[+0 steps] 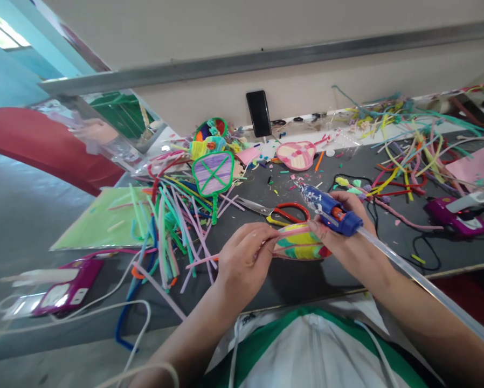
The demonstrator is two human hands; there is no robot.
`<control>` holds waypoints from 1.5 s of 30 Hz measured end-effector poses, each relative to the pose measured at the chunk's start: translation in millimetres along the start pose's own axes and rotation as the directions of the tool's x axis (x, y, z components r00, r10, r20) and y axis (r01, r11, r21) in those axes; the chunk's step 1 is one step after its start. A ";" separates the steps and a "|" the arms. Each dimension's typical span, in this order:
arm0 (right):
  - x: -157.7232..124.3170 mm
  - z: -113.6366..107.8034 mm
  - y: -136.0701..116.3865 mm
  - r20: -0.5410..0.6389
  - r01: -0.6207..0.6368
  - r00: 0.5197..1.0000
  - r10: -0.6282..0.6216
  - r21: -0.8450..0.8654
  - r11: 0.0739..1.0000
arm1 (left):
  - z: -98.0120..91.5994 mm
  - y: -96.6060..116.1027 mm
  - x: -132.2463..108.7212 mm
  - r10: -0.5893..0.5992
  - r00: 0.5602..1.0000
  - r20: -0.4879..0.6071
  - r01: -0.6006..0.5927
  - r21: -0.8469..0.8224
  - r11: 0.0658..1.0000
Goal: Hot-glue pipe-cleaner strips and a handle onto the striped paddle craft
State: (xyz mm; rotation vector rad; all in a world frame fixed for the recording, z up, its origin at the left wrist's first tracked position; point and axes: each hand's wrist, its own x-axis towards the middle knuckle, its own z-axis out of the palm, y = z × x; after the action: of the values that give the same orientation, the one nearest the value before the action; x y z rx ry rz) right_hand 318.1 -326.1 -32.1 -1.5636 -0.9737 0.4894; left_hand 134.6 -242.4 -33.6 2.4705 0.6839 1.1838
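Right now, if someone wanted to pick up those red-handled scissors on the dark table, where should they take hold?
Probably by the looped handles of the red-handled metal scissors, reaching in from the right. They lie flat on the dark table, blades pointing left toward the heap of coloured pipe cleaners, so the handle end is the open, safer side.

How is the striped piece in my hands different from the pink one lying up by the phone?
The striped piece is held off the table between both hands, banded yellow, green and red. The pink piece lies flat and untouched near the phone, mostly pink and cream. Both are rounded, striped craft shapes.
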 end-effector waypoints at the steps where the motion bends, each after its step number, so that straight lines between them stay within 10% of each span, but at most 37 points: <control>1: 0.0 0.4 0.1 -0.003 0.001 1.000 -0.001 0.001 1.000 | 0.1 -0.3 -0.3 0.001 1.000 0.000 -0.001 -0.003 1.000; 45: 9.0 2.6 -1.5 -0.036 -0.043 0.998 0.043 -0.022 0.999 | 30.3 -27.6 -16.2 0.239 0.963 -0.127 -0.235 0.044 0.971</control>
State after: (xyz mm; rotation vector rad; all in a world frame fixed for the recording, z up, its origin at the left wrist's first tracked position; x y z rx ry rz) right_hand 320.8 -317.3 -29.5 -1.6112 -0.9229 0.4805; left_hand 141.9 -230.4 -75.4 2.5710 0.4484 1.4435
